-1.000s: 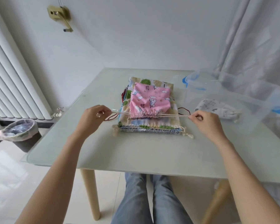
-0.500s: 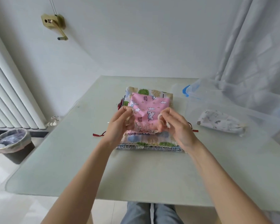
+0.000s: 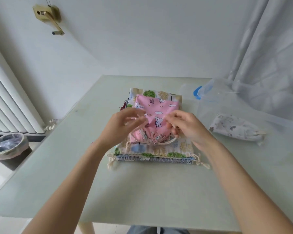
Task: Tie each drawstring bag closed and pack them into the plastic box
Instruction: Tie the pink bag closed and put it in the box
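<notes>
Your pink bag (image 3: 155, 119) lies on top of a stack (image 3: 152, 152) of flat printed bags at the middle of the table (image 3: 142, 191), its mouth gathered tight toward you with a cream cord (image 3: 168, 142) looping out on the right. Your left hand (image 3: 123, 125) hovers at the bag's left edge with fingers curled toward the thumb; motion blur there is heavy, so whether it pinches cord I cannot tell. Your right hand (image 3: 187, 126) sits at the bag's right edge, fingers bent down onto the cord, seemingly pinching it near the loop. Bare tabletop runs wide between the stack and the near edge, and to the left as far as the table's left edge. To the right the clear box (image 3: 243, 105) lies close beside the stack, its walls hard to trace against the curtain (image 3: 269, 48); one white bag (image 3: 235, 129) shows through it, already inside. The lower bags show only their edges and knotted cord ends. A bin (image 3: 7, 147) stands on the floor at left, below a radiator (image 3: 10, 102).
</notes>
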A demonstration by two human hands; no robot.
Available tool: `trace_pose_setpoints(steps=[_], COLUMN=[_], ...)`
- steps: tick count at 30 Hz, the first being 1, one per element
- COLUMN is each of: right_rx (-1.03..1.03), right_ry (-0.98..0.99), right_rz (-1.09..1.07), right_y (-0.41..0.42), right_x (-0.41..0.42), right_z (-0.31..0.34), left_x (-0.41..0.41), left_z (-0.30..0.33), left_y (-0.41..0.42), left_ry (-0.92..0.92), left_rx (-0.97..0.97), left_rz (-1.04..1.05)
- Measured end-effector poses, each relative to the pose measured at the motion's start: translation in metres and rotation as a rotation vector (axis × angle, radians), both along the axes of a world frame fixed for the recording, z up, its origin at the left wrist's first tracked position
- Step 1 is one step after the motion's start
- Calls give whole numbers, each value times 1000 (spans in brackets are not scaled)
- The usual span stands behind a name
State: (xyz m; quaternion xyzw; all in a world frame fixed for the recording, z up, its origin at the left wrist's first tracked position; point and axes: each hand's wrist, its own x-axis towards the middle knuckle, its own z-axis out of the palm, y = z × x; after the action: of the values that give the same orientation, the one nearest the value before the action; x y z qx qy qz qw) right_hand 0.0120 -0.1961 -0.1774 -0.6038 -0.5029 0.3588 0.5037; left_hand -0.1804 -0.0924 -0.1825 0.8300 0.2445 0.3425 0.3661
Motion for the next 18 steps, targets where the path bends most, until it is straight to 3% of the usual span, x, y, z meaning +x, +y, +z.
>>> trace_pose_setpoints(steps=[3,7,12,15,18], right_rx=[-52,-54,55,74,73], right_ry=[59,-129,-127,-116,-104], right_rz=[100,168,55,-8,-47], right_y=[22,47,73,78,79], right_x=[0,-7,-3,10,20], right_z=[24,36,29,31,32], left_x=[5,24,49,49,50], left_z=[23,41,45,41,25], left_y=[20,39,48,48,44], left_ry=[140,109,-51,-169,-53], left_rx=[373,412,203,-107,-265], left_rz=[147,130,114,82,23])
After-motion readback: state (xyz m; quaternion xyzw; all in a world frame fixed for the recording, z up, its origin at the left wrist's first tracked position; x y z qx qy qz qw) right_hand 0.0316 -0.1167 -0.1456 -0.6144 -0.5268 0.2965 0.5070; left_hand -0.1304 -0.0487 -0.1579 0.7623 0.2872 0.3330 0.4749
